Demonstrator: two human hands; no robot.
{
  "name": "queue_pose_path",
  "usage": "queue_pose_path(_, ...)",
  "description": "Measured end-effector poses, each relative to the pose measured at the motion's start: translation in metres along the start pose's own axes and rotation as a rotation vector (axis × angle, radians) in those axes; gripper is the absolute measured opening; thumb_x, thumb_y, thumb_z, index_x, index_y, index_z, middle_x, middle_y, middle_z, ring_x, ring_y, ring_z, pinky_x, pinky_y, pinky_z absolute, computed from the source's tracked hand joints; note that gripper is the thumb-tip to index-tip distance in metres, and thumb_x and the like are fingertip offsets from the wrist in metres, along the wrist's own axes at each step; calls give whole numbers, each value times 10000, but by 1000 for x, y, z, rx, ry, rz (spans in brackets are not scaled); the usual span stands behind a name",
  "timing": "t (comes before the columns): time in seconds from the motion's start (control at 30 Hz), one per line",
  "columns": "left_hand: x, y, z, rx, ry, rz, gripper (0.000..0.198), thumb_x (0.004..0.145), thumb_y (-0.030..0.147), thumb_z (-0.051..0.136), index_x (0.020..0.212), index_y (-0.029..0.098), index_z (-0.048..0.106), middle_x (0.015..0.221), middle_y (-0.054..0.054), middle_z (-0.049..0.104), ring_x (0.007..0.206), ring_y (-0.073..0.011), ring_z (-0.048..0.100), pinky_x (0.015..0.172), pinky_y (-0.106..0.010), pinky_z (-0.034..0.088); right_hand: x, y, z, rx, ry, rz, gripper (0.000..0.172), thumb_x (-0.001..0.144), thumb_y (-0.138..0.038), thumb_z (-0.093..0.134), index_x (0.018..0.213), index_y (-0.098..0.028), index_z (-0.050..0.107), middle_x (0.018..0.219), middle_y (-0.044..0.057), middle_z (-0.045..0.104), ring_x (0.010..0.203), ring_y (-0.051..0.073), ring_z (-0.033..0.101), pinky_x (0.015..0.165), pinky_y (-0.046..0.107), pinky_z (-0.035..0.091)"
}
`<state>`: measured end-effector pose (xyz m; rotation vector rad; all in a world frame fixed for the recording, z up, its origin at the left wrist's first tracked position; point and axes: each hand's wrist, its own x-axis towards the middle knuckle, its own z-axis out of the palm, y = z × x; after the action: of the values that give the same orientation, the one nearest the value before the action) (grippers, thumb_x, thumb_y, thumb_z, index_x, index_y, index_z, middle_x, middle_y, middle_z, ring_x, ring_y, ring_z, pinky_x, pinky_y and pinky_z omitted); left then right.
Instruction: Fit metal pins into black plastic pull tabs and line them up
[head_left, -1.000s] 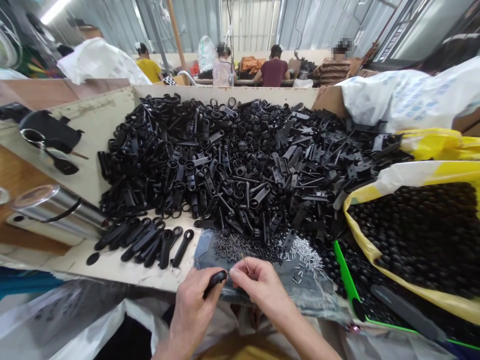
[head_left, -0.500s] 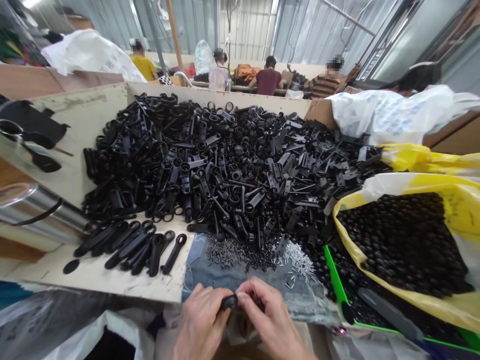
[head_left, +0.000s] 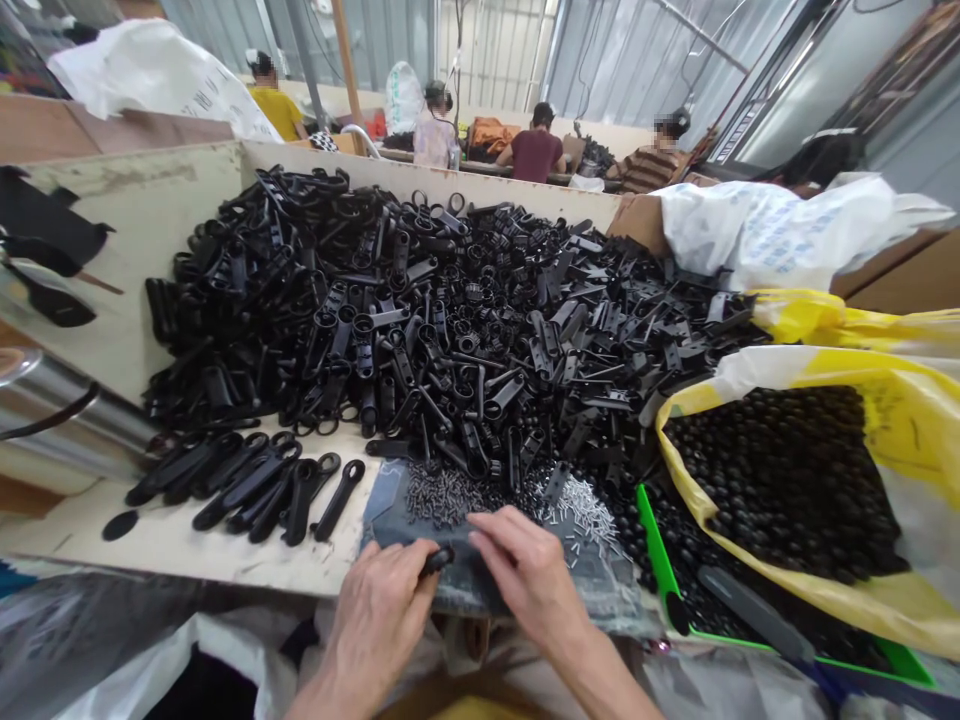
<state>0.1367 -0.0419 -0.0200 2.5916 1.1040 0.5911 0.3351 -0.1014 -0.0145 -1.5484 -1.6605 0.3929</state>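
Note:
My left hand [head_left: 386, 595] is closed round a black plastic part [head_left: 437, 560], whose end pokes out past the thumb and forefinger. Most of that part is hidden in the palm. My right hand [head_left: 525, 560] hovers over the denim cloth [head_left: 469, 575], fingers stretched out and slightly apart, with nothing visible in them. Its fingertips are at the near edge of a heap of small dark metal pins [head_left: 442, 495]. Beside that heap lies a spread of shiny silver pins [head_left: 589, 510]. A row of black handle-shaped parts with ring ends [head_left: 259, 480] lies left of the cloth.
A big heap of black plastic parts [head_left: 390, 310] fills the walled table. At right, a yellow-and-white bag [head_left: 697, 500] holds black beads, beside a green-edged tray [head_left: 656, 550]. A steel flask [head_left: 75, 410] lies at left. Several people sit at the back.
My right hand has come away from the black part and moved up to the pin heap, its fingers straightening. My left hand has shifted slightly left and up, still gripping the part.

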Motion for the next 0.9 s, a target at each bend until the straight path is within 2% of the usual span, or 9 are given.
queue_pose_path(0.1,-1,0,3,-77,42,-49,191,964,170,510,939,227,691,731,10,747,640,-229,691,680,-348,416,-9,6,-19,-25,31,95,174,1057,-246,540,992,-235,702,905,22,707,797,169,702,720,240,521)
queue_pose_path(0.2,-1,-2,3,-216,93,-161,184,957,280,558,921,245,735,736,9,763,633,-217,682,674,-327,434,-14,9,-19,-183,-24,126,213,1070,-287,510,997,-241,704,929,29,704,787,177,714,689,250,515)
queue_pose_path(0.37,1,-3,-7,-624,96,-605,346,841,552,701,790,214,758,650,-3,697,608,-195,614,583,-260,452,-9,8,-1,-317,2,127,351,1110,-354,407,967,-236,705,907,40,694,744,168,719,650,242,500)
queue_pose_path(0.5,2,2,-16,-905,124,-855,482,726,663,768,771,184,727,478,66,480,469,-123,418,479,-227,353,-5,5,0,-305,-2,64,382,1121,-346,367,964,-237,697,895,37,692,734,156,718,639,229,494)
queue_pose_path(0.57,3,5,-17,-934,132,-870,501,692,677,778,734,182,712,466,78,438,460,-111,378,469,-221,337,-6,3,-2,-303,-35,42,364,1118,-327,370,976,-237,693,904,37,693,735,158,720,629,231,492)
queue_pose_path(0.7,2,6,-14,-813,121,-790,457,701,640,774,688,186,718,533,46,511,527,-136,445,512,-234,387,-12,0,-11,-194,-95,36,284,1091,-312,460,980,-243,712,908,30,705,745,160,716,645,234,508)
queue_pose_path(0.8,-3,1,-9,-782,78,-786,452,737,642,752,709,192,724,549,35,551,552,-156,497,520,-238,405,-15,2,-20,-51,-15,76,243,1075,-289,500,1013,-243,730,914,32,711,776,158,707,699,231,533)
queue_pose_path(0.9,-6,-3,-8,-835,49,-796,450,747,641,756,728,192,716,511,41,535,538,-161,505,502,-239,392,-15,6,-26,-69,55,127,247,1071,-290,500,1011,-241,735,902,34,706,757,162,697,684,239,533)
